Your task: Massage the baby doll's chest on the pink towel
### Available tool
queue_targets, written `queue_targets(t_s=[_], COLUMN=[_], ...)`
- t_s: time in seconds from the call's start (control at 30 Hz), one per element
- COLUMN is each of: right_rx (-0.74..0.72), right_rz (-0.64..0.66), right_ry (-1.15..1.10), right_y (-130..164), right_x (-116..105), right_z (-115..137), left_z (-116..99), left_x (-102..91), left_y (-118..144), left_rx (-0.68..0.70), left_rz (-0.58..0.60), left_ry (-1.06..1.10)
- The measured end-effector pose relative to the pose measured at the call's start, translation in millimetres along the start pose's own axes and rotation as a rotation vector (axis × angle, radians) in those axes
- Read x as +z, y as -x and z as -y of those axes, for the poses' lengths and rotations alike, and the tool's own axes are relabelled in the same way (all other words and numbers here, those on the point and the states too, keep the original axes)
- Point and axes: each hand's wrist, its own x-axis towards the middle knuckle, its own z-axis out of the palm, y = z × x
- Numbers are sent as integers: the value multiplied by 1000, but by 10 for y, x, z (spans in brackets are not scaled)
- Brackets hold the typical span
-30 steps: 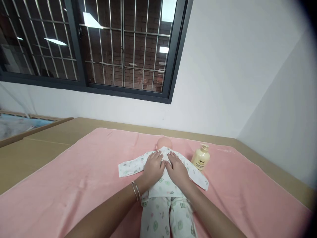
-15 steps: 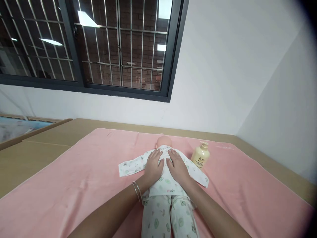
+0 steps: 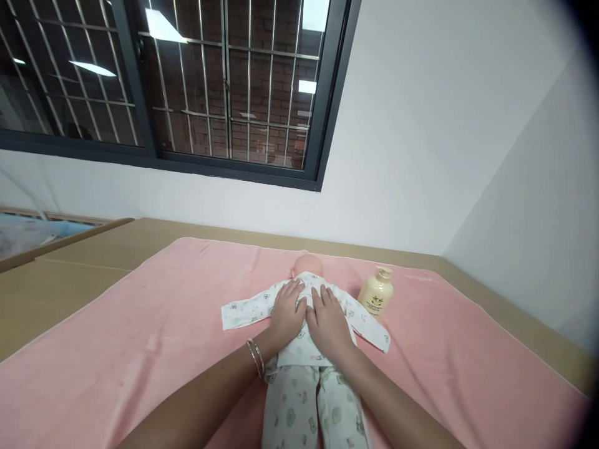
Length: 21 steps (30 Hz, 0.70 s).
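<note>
doll (image 3: pixel 306 265) under both flat, open hands, left hand (image 3: pixel 286 312), right hand (image 3: pixel 329 321); capped lotion bottle (image 3: pixel 375 292) beside.

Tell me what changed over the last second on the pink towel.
Little changed. Both hands, the left hand and the right hand, stayed flat, side by side, on the chest of the baby doll in white printed pyjamas, only shifting slightly along it. Nothing was gripped or let go. The cream pump bottle stayed upright beside the doll on the pink towel. The view itself shifted slightly.
</note>
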Motion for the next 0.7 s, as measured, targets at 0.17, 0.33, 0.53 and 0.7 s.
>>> queue_targets(t_s=[0.17, 0.33, 0.53, 0.7], right_rx=[-28, -25, -20, -11], right_rz=[19, -18, -31, -29], right_ry=[6, -152, -205, -81], right_y=[40, -151, -258, -100], right_x=[-28, 21, 76, 10], right_z=[64, -178, -299, -99], left_z=[3, -73, -109, -86], left_x=[2, -8, -14, -36], left_y=[-10, 3, 15, -19], left_rx=[43, 127, 144, 49], left_rz=[6, 18, -10, 132], left_ry=[-57, -192, -199, -243])
